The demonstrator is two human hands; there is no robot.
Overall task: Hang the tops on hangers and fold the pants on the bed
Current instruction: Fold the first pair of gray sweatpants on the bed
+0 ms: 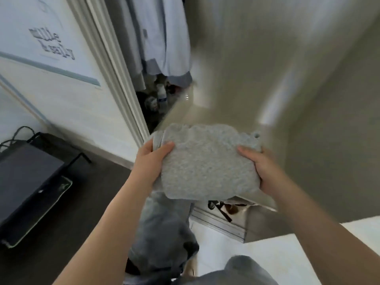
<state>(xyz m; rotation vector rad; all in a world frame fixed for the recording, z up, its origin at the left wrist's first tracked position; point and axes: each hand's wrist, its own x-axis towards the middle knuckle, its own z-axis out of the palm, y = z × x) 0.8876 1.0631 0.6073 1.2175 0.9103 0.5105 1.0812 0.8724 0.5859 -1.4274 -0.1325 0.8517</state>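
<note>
A folded light grey garment (pixel 205 161), thick and textured, is held up in front of me at chest height. My left hand (pixel 153 159) grips its left edge with the thumb on top. Its right edge is gripped by my right hand (pixel 261 167). Pale blue tops (pixel 162 38) hang inside an open closet at the top, behind the folded garment. A corner of the white bed (pixel 277 254) shows at the bottom right. The picture is blurred by motion.
A beige sliding closet door (pixel 287 79) fills the right side, with its track (pixel 222 225) on the floor. Bottles and small items (pixel 160 95) sit on the closet floor. A black box (pixel 26 182) stands on dark flooring at left. My grey-clad legs (pixel 162 233) are below.
</note>
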